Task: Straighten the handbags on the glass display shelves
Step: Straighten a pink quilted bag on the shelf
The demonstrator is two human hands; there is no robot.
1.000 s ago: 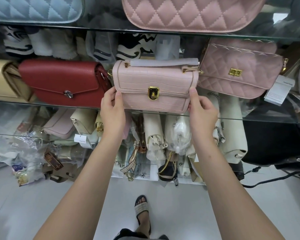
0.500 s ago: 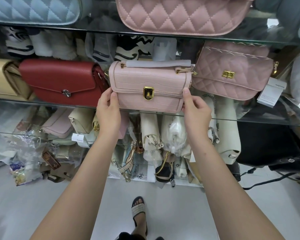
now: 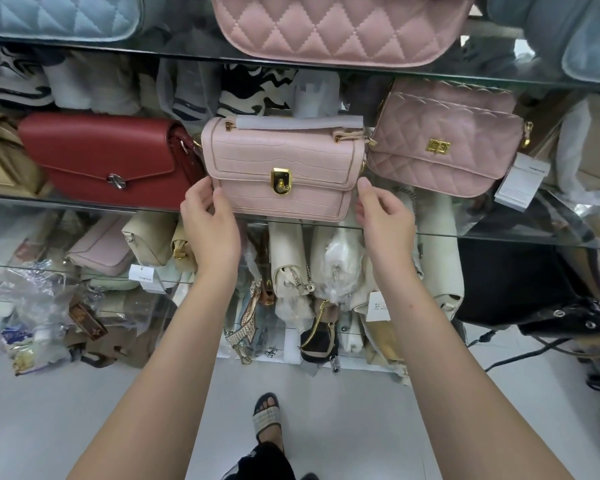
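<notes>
A pale pink croc-textured handbag (image 3: 284,161) with a gold clasp stands upright on the middle glass shelf (image 3: 84,204), between a red flap bag (image 3: 108,157) and a quilted pink bag (image 3: 444,140). My left hand (image 3: 210,223) grips its lower left corner, thumb on the front face. My right hand (image 3: 383,220) presses against its lower right corner, with the index finger up along the side. A strip of white foam wraps the bag's top handle.
A large quilted pink bag (image 3: 340,26) and light blue bags (image 3: 56,15) sit on the shelf above. A beige bag (image 3: 0,154) is at the far left. Lower shelves hold cream bags, wrapped stock and a black bag (image 3: 520,285). Plastic packaging lies on the floor at left.
The pink handbag has shifted slightly left and sits squarer on the shelf. Both hands have slid down to its lower corners.
</notes>
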